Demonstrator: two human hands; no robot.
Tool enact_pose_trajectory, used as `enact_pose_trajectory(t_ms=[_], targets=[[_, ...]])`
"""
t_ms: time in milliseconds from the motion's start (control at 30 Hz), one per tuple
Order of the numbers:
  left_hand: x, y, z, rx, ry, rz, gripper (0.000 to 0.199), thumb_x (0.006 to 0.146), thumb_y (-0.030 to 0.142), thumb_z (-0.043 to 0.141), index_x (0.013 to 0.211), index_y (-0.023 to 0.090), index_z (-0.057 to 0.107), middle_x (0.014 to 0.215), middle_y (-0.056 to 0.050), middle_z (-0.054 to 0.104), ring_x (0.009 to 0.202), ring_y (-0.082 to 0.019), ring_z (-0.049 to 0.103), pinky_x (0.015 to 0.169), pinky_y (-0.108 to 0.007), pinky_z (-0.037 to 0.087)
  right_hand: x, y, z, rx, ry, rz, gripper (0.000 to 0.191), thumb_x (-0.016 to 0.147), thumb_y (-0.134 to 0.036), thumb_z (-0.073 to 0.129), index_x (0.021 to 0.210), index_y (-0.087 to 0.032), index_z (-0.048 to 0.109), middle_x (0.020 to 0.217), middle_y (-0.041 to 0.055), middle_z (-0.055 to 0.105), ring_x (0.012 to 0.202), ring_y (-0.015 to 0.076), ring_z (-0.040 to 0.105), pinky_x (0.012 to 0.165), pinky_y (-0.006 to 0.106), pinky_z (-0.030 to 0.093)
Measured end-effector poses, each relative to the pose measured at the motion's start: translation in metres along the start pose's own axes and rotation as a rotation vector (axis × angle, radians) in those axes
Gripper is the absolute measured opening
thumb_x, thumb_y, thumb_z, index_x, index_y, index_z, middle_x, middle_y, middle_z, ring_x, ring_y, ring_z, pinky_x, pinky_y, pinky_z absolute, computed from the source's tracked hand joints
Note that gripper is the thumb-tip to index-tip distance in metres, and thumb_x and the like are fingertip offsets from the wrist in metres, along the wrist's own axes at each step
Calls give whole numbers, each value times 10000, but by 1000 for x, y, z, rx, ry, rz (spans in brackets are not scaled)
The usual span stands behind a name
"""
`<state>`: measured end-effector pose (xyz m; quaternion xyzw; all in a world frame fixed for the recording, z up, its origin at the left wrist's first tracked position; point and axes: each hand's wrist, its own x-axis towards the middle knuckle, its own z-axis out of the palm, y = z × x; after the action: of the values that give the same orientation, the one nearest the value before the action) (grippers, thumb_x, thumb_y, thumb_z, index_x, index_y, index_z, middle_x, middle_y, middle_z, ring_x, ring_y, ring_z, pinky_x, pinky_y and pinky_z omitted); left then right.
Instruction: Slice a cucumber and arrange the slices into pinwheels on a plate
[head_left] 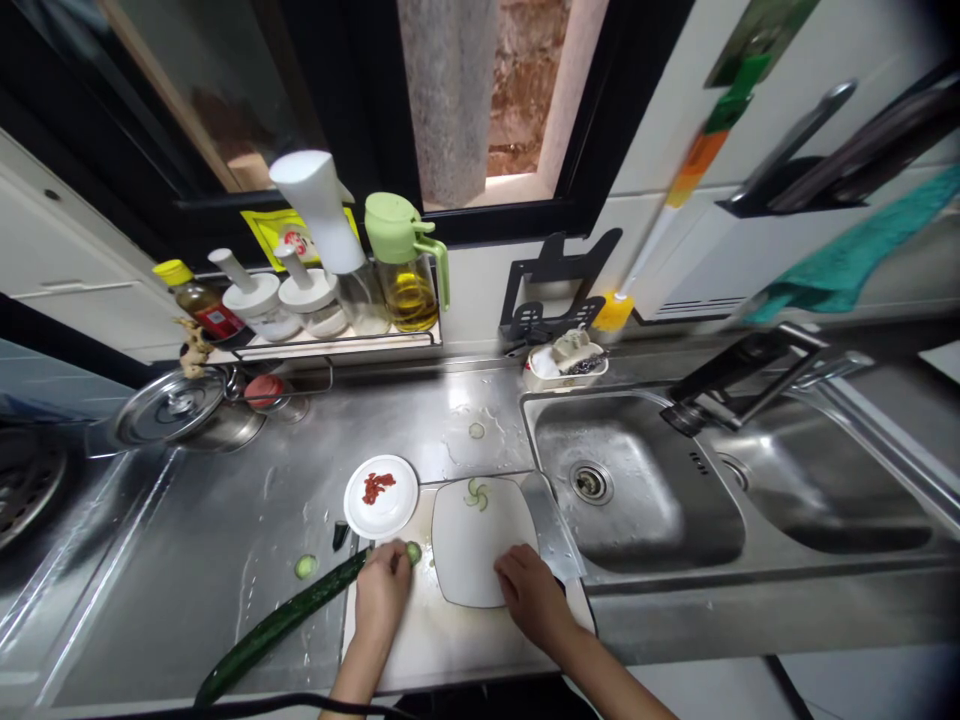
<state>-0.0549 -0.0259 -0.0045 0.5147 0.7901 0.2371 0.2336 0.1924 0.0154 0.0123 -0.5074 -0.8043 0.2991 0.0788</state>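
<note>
My left hand [385, 588] is closed, its fingertips pinched at a cucumber slice [413, 552] over the cutting board [480, 645]. Beside that hand, a long dark green cucumber [281, 625] lies slantwise from the steel counter onto the board. My right hand [531, 592] closes on the right rim of a squarish white plate [480, 555], which lies on the board. Several thin cucumber slices [475, 494] fan out near the plate's far edge. A broad-bladed knife [553, 530] rests right of the plate, its handle partly hidden by my right hand.
A round white plate [381, 520] with chopped red pieces [377, 487] stands at the board's far left corner. A cucumber end [305, 567] and a dark piece [340, 534] lie left. The sink [637, 480] is right; a seasoning rack [337, 345] and lidded pot [180, 410] stand behind.
</note>
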Motion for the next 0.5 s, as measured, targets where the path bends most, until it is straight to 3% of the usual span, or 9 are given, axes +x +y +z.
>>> enact_pose_trajectory(t_ms=[200, 333, 500], targets=[[3, 4, -7, -127, -36, 7, 184, 757, 316, 511, 676, 193, 622, 662, -12, 607, 616, -144, 525, 629, -239, 398, 4, -5, 4, 47, -28, -5, 177, 829, -95, 434, 809, -183, 587, 861, 58, 584, 857, 190, 500, 767, 307, 395], [0, 14, -12, -344, -196, -83, 172, 725, 337, 565, 703, 175, 620, 566, 30, 503, 542, -112, 443, 551, -214, 338, 9, -11, 11, 177, 6, -54, 176, 782, -83, 471, 858, -179, 598, 920, 68, 604, 924, 199, 516, 847, 333, 403], [-1, 35, -7, -638, -367, -132, 166, 707, 322, 594, 700, 157, 585, 575, 47, 463, 552, -85, 406, 546, -197, 301, 23, -26, 11, 390, 57, -97, 306, 761, -134, 519, 1048, -187, 610, 1039, 80, 629, 1025, 213, 529, 910, 360, 400]])
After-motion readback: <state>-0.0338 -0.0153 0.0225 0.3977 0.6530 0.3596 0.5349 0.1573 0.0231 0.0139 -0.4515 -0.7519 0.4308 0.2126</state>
